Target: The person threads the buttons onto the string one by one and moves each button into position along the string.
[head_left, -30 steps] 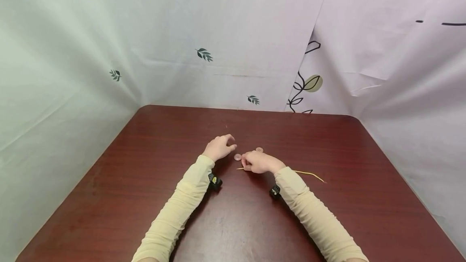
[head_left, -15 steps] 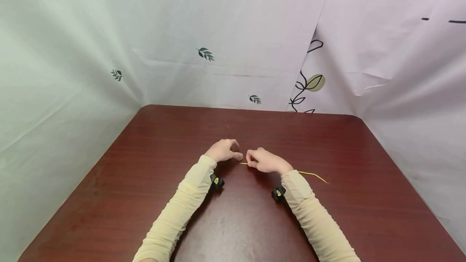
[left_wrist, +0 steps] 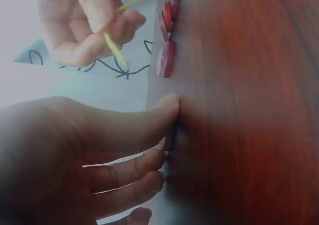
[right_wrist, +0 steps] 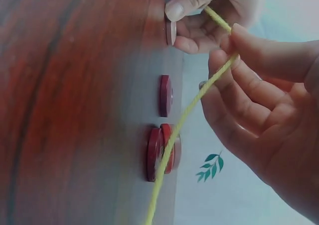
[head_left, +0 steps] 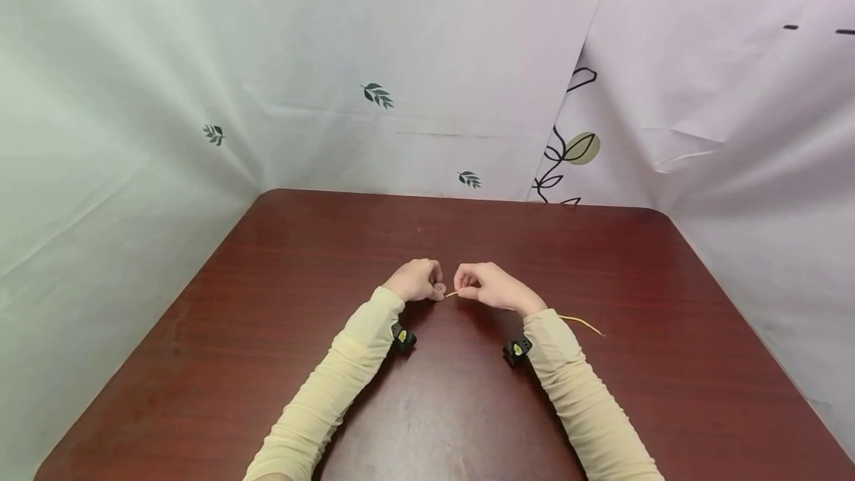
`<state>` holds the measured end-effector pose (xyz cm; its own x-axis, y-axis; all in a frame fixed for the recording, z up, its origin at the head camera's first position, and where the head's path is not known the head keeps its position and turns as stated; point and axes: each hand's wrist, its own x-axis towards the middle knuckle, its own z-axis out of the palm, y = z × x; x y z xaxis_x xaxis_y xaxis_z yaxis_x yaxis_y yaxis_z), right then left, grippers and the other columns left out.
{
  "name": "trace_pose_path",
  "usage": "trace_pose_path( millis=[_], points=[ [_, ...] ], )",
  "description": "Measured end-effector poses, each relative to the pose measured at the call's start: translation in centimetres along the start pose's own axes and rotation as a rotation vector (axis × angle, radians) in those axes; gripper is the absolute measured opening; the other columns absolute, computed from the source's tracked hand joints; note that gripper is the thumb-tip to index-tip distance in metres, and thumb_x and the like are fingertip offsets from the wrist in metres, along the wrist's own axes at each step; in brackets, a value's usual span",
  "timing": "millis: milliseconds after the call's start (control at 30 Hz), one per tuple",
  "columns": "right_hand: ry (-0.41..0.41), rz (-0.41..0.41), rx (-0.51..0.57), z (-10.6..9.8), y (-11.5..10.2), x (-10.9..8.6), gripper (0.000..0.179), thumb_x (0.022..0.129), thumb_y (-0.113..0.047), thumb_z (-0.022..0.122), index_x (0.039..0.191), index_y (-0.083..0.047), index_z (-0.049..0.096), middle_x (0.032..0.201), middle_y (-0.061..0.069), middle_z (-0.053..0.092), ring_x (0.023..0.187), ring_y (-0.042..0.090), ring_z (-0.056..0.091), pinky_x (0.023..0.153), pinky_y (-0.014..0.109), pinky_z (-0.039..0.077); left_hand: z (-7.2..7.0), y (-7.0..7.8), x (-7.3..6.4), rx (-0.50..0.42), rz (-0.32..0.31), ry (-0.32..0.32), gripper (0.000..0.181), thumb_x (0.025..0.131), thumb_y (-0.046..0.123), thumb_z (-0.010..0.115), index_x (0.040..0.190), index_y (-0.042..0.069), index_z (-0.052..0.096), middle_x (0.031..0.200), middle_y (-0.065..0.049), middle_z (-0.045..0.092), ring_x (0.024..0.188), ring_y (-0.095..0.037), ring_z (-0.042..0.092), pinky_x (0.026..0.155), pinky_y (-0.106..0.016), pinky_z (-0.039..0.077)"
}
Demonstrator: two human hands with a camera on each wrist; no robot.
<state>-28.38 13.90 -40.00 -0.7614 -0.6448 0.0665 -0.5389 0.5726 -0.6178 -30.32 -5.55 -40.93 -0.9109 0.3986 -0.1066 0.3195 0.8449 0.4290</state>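
Observation:
My left hand point(head_left: 414, 280) pinches a pale pinkish button point(head_left: 439, 288) between thumb and fingers. In the right wrist view that button point(right_wrist: 171, 32) stands on edge under the thumb, low over the table. My right hand point(head_left: 493, 288) pinches a yellow cord point(right_wrist: 174, 140) near one end. A short tip of the cord point(left_wrist: 115, 52) sticks out beyond the right fingertips toward the left hand, close to the button. The cord's long part runs back under the right wrist, and its far end point(head_left: 582, 323) lies on the table to the right.
Several more buttons lie on the table: a dark red one point(right_wrist: 165, 95) by itself and a close group point(right_wrist: 154, 155) beside it. The brown wooden table point(head_left: 320, 243) meets white patterned cloth walls point(head_left: 427, 65) at the back and sides.
My left hand has come in to the right and taken hold of the button that lay on the table. The right hand has shifted slightly right and up, still pinching the cord.

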Motion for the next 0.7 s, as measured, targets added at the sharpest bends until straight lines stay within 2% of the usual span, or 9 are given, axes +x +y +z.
trace_pose_path(
  millis=[200,367,533,700],
  points=[
    [0.034,-0.002,0.005,-0.28,0.06,-0.11,0.006,0.091,-0.007,0.064,0.096,-0.009,0.067,0.084,0.003,0.069,0.08,0.01,0.062,0.074,0.024,0.049,0.09,-0.52,0.22,-0.017,-0.002,-0.025,0.025,0.077,0.023,0.081,0.09,0.01,0.064,0.077,0.0,0.06,0.071,-0.011,0.053,0.07,-0.024,0.044],
    [0.04,0.004,0.035,-0.39,0.3,-0.3,0.008,0.091,-0.008,0.064,0.097,-0.01,0.068,0.085,0.002,0.069,0.08,0.01,0.062,0.074,0.025,0.048,0.03,-0.83,0.23,-0.042,0.014,-0.047,0.021,0.078,0.024,0.079,0.085,0.01,0.065,0.074,0.001,0.06,0.068,-0.01,0.053,0.065,-0.022,0.043],
    [0.039,0.006,0.047,-0.45,0.62,-0.31,0.007,0.091,-0.008,0.064,0.097,-0.011,0.068,0.086,0.002,0.068,0.08,0.009,0.061,0.075,0.026,0.048,-0.02,-0.86,0.23,-0.017,0.084,-0.04,0.018,0.076,0.024,0.077,0.08,0.011,0.065,0.069,0.004,0.059,0.064,-0.009,0.052,0.06,-0.02,0.042],
    [0.02,-0.015,0.054,-0.67,0.72,-0.24,0.007,0.092,-0.008,0.063,0.096,-0.009,0.068,0.088,0.009,0.071,0.08,0.009,0.061,0.075,0.026,0.048,-0.12,-0.98,0.24,-0.005,0.156,-0.03,0.017,0.072,0.022,0.077,0.078,0.012,0.065,0.068,0.005,0.06,0.062,-0.007,0.052,0.058,-0.02,0.042]
  ],
)
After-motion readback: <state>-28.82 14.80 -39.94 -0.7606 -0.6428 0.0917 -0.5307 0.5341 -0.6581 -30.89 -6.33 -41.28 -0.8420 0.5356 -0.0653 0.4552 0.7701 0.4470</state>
